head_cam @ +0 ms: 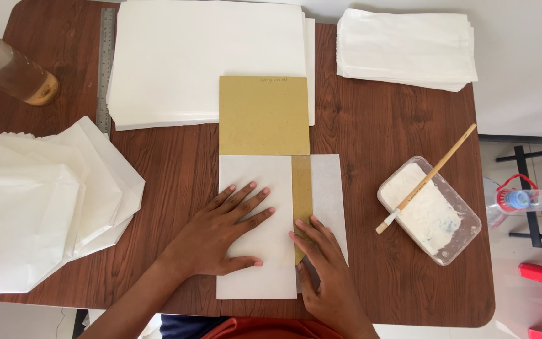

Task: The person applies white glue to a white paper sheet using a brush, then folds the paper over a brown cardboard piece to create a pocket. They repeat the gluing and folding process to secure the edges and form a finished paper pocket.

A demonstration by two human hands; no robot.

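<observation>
We see our left hand (224, 235) lying flat with fingers spread wide, palm down on the folded left flap of a white paper sheet (255, 251), pinning it to the brown wooden table (177, 163). Just to its right, our right hand (324, 267) also rests open and flat, gripping nothing, its fingertips (299, 225) touching the edge of a brown cardboard template (263, 116) where a strip of it shows between the two paper flaps. Under this hand lies the right flap of the same sheet; whether it is already pressed down flat we cannot quite tell.

Beyond our fingers the cardboard runs away from us, its far end overlapping a large stack of white sheets (208, 56). Left of that stack lies a steel ruler (105, 69). Off to the left of our left hand sits a pile of finished white paper bags (39, 213), with a brown bottle (10, 69) beyond it. To the right of our right hand stands a clear plastic tub of white paste (431, 213) with a wooden brush (428, 177) resting across it. Farther off on that side lies another stack of white bags (406, 50).
</observation>
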